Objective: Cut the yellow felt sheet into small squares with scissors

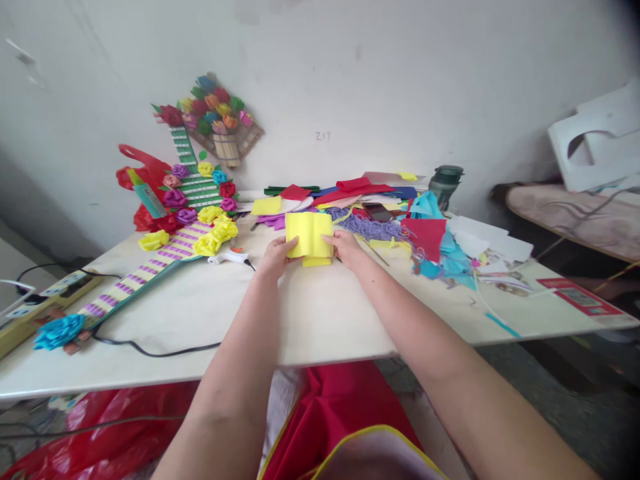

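A folded yellow crepe paper sheet (309, 233) is held up above the middle of the white table, a crease running down its centre. My left hand (279, 256) pinches its lower left edge, thumb on the front. On the opposite edge, the thumb and fingers of my right hand (346, 247) grip it too. Another yellow paper piece (317, 261) shows just under its lower edge; whether it is part of the same sheet I cannot tell. To the left of my left hand lies a white glue gun (229, 257), its black cord trailing off.
A guitar shape decorated with paper flowers (187, 193) and yellow flowers (216, 237) stands at left. Coloured paper sheets (350, 190), purple shreds (370, 227) and blue scraps (457, 257) spread behind and right. A dark bottle (445, 183) stands at the back; a power strip (50, 300) lies far left.
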The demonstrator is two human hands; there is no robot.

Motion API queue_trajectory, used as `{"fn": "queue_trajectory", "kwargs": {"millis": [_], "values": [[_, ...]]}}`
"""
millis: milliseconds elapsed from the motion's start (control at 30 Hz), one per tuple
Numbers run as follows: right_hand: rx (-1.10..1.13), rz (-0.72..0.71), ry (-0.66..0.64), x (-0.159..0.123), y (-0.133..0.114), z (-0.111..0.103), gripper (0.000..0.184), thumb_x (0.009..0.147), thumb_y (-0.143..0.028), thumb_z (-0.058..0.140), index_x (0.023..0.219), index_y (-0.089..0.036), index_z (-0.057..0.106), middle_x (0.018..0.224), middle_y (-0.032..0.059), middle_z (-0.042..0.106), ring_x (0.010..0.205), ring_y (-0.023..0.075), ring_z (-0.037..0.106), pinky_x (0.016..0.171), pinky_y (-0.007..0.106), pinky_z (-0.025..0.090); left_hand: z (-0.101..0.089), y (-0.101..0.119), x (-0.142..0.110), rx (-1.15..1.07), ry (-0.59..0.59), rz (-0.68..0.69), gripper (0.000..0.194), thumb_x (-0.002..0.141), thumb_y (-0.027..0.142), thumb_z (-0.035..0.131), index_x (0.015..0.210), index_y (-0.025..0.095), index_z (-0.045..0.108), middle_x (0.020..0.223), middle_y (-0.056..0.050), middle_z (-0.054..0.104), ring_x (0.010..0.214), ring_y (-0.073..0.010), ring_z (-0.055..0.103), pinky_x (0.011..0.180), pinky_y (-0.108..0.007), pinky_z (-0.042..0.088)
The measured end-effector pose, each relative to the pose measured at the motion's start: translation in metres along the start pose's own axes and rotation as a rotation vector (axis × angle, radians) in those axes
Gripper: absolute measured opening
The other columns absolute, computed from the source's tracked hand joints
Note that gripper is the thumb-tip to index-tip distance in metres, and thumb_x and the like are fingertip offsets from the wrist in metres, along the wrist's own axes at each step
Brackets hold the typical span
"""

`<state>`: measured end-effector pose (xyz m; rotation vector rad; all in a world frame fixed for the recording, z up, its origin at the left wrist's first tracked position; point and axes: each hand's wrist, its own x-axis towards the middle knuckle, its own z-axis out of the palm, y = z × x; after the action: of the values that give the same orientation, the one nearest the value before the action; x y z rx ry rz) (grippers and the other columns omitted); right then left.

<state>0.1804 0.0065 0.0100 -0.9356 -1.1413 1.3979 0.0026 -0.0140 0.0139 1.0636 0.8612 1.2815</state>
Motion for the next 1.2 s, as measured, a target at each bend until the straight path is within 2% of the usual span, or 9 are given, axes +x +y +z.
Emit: {"fn": "queue_trajectory", "kwargs": {"millis": [133, 300, 433, 567, 667, 800, 933, 1067, 1200], "values": [[-0.157, -0.032, 0.017, 0.0, 0.006, 0.007, 0.017, 0.07, -0.03, 0.066, 0.075, -0.015, 0.059, 0.059, -0.0005, 0.064, 0.045, 0.0117, 0.058, 0.038, 0.021, 0.045, 0.0, -0.001, 0.004, 0.18, 0.213, 0.024, 0.019, 0.063, 0.024, 0.069, 0.074, 0.013, 0.058, 0.07, -0.006, 0.064, 0.072, -0.02, 0.064, 0.063, -0.033, 0.054], [-0.24, -0.041, -0.133, -0.008, 0.006, 0.016, 0.018, 0.074, -0.026, 0.063, 0.089, -0.016, 0.062, 0.077, 0.0043, 0.068, 0.053, 0.0104, 0.062, 0.039, 0.017, 0.044, -0.009, -0.001, 0.013, 0.55, 0.53, 0.063, 0.015, 0.065, 0.022, 0.062, 0.06, 0.019, 0.049, 0.059, -0.004, 0.059, 0.07, -0.0257, 0.064, 0.06, -0.035, 0.05], [-0.401, -0.121, -0.089, -0.006, 0.009, 0.015, 0.022, 0.071, -0.02, 0.063, 0.093, -0.016, 0.064, 0.077, 0.0044, 0.068, 0.055, 0.0109, 0.061, 0.039, 0.017, 0.042, -0.02, 0.002, 0.016, 0.84, 0.701, 0.072, 0.012, 0.066, 0.025, 0.059, 0.059, 0.021, 0.05, 0.073, -0.012, 0.064, 0.094, -0.0331, 0.06, 0.077, -0.045, 0.044], [-0.599, -0.292, 0.004, 0.003, 0.015, 0.008, 0.017, 0.072, -0.018, 0.06, 0.087, -0.017, 0.068, 0.078, 0.0034, 0.069, 0.065, 0.0127, 0.063, 0.061, 0.026, 0.051, -0.028, 0.008, 0.013, 0.996, 0.844, -0.009, 0.006, 0.065, 0.025, 0.059, 0.066, 0.02, 0.057, 0.093, -0.019, 0.065, 0.107, -0.0372, 0.052, 0.085, -0.051, 0.037], [-0.81, -0.393, 0.091, 0.006, 0.014, 0.001, 0.018, 0.074, -0.022, 0.058, 0.088, -0.018, 0.069, 0.087, 0.0041, 0.07, 0.079, 0.0159, 0.063, 0.077, 0.031, 0.048, -0.033, 0.01, 0.013, 0.956, 0.866, -0.06, 0.009, 0.06, 0.021, 0.062, 0.068, 0.02, 0.059, 0.099, -0.02, 0.062, 0.112, -0.04, 0.046, 0.088, -0.055, 0.033], [-1.078, -0.394, 0.178, 0.003, 0.005, -0.005, 0.024, 0.076, -0.02, 0.053, 0.094, -0.02, 0.068, 0.099, 0.0038, 0.068, 0.09, 0.0181, 0.06, 0.081, 0.031, 0.045, -0.034, 0.011, 0.011, 0.896, 0.909, -0.058, 0.016, 0.059, 0.016, 0.061, 0.074, 0.018, 0.059, 0.103, -0.023, 0.058, 0.116, -0.0425, 0.041, 0.09, -0.057, 0.029], [-1.308, -0.369, 0.227, 0.001, -0.001, -0.012, 0.031, 0.074, -0.015, 0.051, 0.099, -0.021, 0.067, 0.107, 0.0039, 0.065, 0.1, 0.0203, 0.055, 0.085, 0.031, 0.041, -0.018, 0.013, 0.002, 1.153, 0.96, 0.142, 0.038, 0.063, 0.019, 0.06, 0.1, 0.014, 0.056, 0.12, -0.025, 0.046, 0.118, -0.0422, 0.036, 0.087, -0.053, 0.033], [-1.449, -0.323, 0.244, 0.002, -0.004, -0.019, 0.033, 0.075, -0.018, 0.05, 0.104, -0.021, 0.065, 0.111, 0.0063, 0.063, 0.102, 0.0225, 0.053, 0.086, 0.032, 0.039, 0.01, 0.01, -0.003, 1.226, 0.778, 0.375, 0.03, 0.065, 0.021, 0.059, 0.095, 0.017, 0.058, 0.115, -0.019, 0.05, 0.121, -0.0397, 0.028, 0.095, -0.055, 0.024], [-1.546, -0.256, 0.199, 0.001, -0.004, -0.024, 0.035, 0.075, -0.022, 0.052, 0.107, -0.021, 0.064, 0.111, 0.0087, 0.062, 0.101, 0.026, 0.053, 0.083, 0.034, 0.039, 0.03, -0.007, 0.004, 1.267, 0.551, 0.259, 0.019, 0.061, 0.029, 0.067, 0.07, 0.016, 0.058, 0.098, -0.022, 0.057, 0.117, -0.0438, 0.031, 0.094, -0.057, 0.02]]}}
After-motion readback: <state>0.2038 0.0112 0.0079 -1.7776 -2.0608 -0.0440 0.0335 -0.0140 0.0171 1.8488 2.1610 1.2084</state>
